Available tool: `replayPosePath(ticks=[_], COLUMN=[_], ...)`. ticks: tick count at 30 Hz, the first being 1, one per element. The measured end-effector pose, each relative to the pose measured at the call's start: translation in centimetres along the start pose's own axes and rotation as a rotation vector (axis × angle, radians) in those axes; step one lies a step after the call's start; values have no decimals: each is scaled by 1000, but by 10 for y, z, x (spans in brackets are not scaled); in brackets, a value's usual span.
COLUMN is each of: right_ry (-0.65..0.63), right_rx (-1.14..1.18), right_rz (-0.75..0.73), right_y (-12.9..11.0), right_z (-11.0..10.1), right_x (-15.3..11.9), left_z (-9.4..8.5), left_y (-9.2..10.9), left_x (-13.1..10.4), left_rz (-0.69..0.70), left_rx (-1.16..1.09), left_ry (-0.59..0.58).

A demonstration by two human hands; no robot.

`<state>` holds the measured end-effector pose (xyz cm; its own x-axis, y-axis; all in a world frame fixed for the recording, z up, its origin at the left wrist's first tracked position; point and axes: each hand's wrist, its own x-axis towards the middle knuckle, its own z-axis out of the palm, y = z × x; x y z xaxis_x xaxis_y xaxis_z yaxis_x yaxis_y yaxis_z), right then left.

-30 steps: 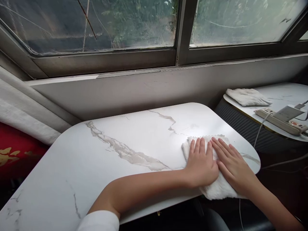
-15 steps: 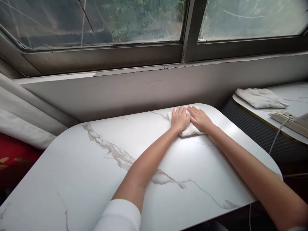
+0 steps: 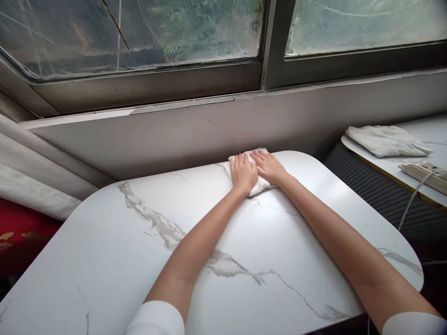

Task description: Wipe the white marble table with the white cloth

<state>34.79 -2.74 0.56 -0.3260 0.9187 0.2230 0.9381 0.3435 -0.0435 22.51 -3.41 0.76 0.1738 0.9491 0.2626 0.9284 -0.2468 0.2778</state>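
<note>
Left hand (image 3: 243, 172): spread flat, palm down, fingers lightly parted and pointing toward the window; it rests on a white cloth without gripping it.
Right hand (image 3: 269, 166): also flat and palm down, angled inward, its fingers on the same cloth, thumb side close beside the left hand.
White cloth (image 3: 259, 187): under both hands at the far edge of the marbled table, largely covered by them; whether it touches the wall cannot be told.
Marbled table (image 3: 104, 242): white with grey-brown veins, rounded corners; both forearms stretch across it.
Wall (image 3: 195, 135): low and pale, standing just behind the table's far edge.
Window (image 3: 209, 32): above the wall, dark-framed, with smeary glass and greenery beyond.
Second table (image 3: 435, 132): at right, bearing a folded cloth (image 3: 387, 140) and a power strip (image 3: 424, 171) with a white cable (image 3: 412, 201).
Far left: pale curtain (image 3: 31, 172) above red fabric (image 3: 28, 228).
</note>
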Motion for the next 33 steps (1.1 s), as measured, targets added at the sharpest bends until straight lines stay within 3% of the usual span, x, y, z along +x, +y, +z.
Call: replayPosePath(ticks=[6,15,20,23,26,29,33], right_ry=[-32,100,138,109,66,18,-1], right_rx=[-40,-87,-57,-60,-82,-60,-4], right_rz=[23,11,0,-43,-72,-68,64], right_y=[-38,-120,-161,-169,-166,-154,-132], right_z=[-16,-40,-48,-48,-45,-40,-30], right_x=[-70,-209,-243,-241,-224,-192,-133], left_z=[-21,-68,-95,-107,-107,-94,-67], left_y=[0,-4,-23,-33,-40,-44,-48], left_x=[-64,-202,-246,-251,-240,-213,-155], left_rz=[103,365,427,405,355,282,207], left_rx=[19,-72,-157,-233,-284,-266,-184], left_ry=[-90,-231,-321,-409,-465,-425,-272])
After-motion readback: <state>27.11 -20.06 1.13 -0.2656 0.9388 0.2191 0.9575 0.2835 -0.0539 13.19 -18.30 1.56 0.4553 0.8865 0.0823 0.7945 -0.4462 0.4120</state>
